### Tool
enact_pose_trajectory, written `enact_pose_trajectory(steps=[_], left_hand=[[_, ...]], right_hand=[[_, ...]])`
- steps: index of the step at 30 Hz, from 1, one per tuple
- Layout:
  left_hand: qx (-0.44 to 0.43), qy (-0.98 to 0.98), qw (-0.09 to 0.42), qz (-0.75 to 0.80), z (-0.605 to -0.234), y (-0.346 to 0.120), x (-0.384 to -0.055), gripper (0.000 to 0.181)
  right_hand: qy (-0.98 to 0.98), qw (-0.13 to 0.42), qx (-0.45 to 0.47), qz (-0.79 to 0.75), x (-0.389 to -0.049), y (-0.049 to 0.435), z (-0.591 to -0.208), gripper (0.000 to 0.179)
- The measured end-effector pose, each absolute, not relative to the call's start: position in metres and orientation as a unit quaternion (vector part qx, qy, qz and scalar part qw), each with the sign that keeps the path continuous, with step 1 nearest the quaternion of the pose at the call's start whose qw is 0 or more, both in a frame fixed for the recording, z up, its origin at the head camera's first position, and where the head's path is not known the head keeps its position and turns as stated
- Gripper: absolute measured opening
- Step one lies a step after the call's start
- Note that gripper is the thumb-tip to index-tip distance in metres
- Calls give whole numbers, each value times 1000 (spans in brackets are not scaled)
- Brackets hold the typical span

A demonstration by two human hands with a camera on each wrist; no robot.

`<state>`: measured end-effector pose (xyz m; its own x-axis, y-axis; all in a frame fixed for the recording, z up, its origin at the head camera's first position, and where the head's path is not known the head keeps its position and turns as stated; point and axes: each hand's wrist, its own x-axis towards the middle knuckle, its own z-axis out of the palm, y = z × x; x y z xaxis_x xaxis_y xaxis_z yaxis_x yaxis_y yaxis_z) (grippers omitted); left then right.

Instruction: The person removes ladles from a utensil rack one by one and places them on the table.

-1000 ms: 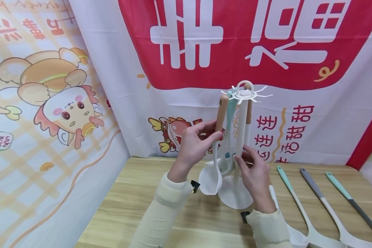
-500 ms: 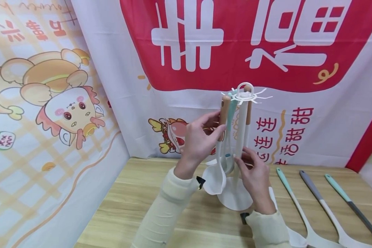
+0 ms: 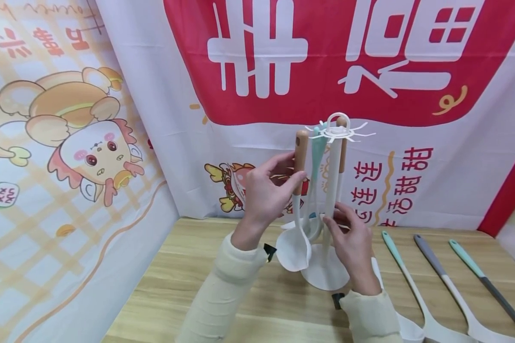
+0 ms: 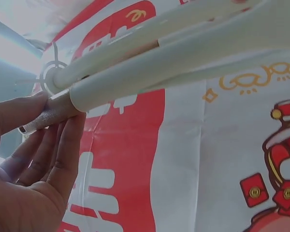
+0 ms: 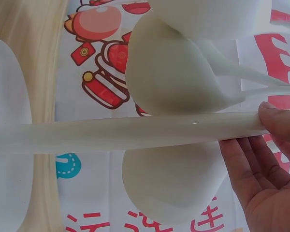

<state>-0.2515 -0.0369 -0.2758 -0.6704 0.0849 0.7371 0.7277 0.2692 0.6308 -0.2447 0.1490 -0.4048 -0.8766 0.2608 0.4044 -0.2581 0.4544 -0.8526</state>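
My left hand [image 3: 266,190] pinches the wooden handle of a white ladle [image 3: 293,248], which hangs upright with its bowl low, left of a white utensil stand [image 3: 325,274]. In the left wrist view, thumb and fingers grip the ladle's wooden handle [image 4: 55,112] near the stand's hooked ring [image 4: 53,72]. My right hand [image 3: 353,240] holds the stand's pole [image 5: 135,133] around mid-height. From the hooked ring [image 3: 339,132] at the top hang a mint-handled utensil [image 3: 319,152] and a wooden-handled one [image 3: 342,157], partly behind the pole.
On the wooden table [image 3: 163,286] to the right lie a mint-handled utensil [image 3: 405,271], a grey-handled one [image 3: 444,281] and one with a mint handle and dark shaft [image 3: 489,281]. A white bowl-shaped utensil [image 3: 409,328] lies beside the right sleeve. A printed cloth [image 3: 257,109] hangs behind.
The left hand first brought the ladle slightly right toward the stand, then back left, so its handle top is now farther from the ring. The right hand stays on the pole.
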Motion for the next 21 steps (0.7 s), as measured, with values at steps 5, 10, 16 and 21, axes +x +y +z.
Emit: enact_pose_trajectory(steps=[5, 10, 16, 21], left_hand=[[-256, -740, 324, -531, -281, -56, -253, 42], [-201, -760, 316, -530, -294, -77, -262, 36], [-108, -799, 237, -542, -317, -93, -281, 33], [-43, -820, 132, -555, -348, -101, -305, 28]], right_hand=[[-814, 240, -3, 529, -245, 150, -403, 46], [-813, 226, -10, 536, -245, 151, -401, 47], [-812, 222, -12, 539, -245, 151, -401, 48], [-812, 216, -12, 542, -245, 151, -402, 48]])
